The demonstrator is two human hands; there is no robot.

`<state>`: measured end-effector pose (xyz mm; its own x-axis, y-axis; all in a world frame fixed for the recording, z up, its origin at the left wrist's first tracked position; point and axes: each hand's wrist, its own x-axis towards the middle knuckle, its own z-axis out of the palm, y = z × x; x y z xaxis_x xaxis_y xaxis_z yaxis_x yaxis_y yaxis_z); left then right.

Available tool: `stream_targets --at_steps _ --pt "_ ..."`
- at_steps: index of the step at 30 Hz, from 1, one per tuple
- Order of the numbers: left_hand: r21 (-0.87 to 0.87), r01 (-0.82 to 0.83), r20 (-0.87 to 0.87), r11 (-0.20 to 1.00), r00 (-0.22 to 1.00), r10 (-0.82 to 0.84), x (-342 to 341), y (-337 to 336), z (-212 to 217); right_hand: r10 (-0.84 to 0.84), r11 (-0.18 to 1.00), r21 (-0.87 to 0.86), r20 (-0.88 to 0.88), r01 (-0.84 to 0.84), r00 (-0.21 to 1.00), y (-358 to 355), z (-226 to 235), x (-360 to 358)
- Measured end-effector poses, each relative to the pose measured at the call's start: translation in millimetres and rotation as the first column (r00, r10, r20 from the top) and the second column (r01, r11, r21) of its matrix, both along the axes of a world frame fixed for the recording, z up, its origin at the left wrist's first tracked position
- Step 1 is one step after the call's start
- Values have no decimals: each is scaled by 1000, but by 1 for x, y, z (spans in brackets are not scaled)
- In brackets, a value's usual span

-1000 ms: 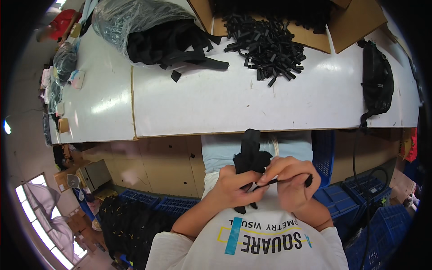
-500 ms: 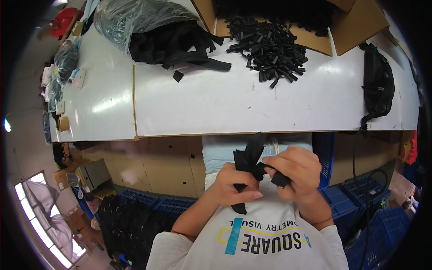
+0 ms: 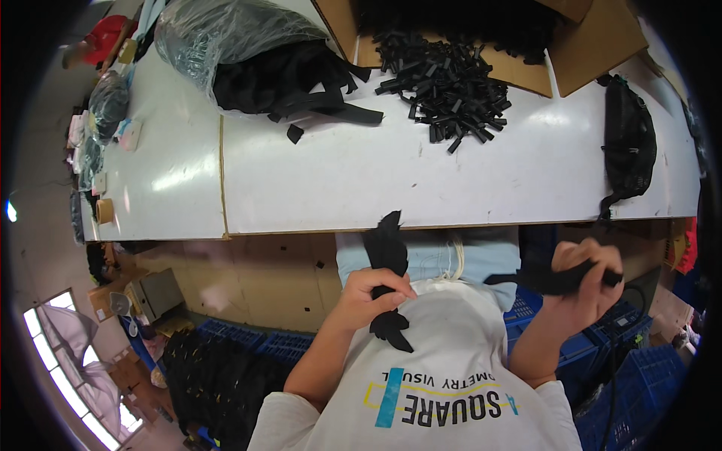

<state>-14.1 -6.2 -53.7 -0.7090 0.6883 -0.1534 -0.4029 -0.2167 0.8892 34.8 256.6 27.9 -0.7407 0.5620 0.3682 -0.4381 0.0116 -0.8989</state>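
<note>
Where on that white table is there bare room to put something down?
The widest bare stretch of the white table runs along its near edge, between the plastic bag of black straps and the black waist bag. The left panel is also mostly bare. The far side is crowded: black clips spill from the cardboard box.

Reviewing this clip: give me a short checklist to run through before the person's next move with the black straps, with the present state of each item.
1. Left hand grips the bunch of black straps: ok, fist closed around its middle.
2. Right hand holds the single black strap: ok, pulled out to the side.
3. Single strap free of the bunch: cannot tell, its inner end is hard to trace.
4. White table has bare space near the front edge: ok.
5. Pile of small black pieces within view: ok, at the far side by the cardboard box.
</note>
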Motion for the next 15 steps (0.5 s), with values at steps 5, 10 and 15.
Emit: stream_targets --at_steps 5,10,15 --pt "-245 71 -118 967 988 -102 -5 -2 6 140 862 431 301 -266 943 -19 24 -3" --pt "-213 -13 -16 977 1000 10 -2 4 2 553 660 259 468 -706 689 -32 0 -3" --pt "-137 -80 -114 987 991 64 -1 5 5 602 664 206 424 -719 677 -54 -20 2"
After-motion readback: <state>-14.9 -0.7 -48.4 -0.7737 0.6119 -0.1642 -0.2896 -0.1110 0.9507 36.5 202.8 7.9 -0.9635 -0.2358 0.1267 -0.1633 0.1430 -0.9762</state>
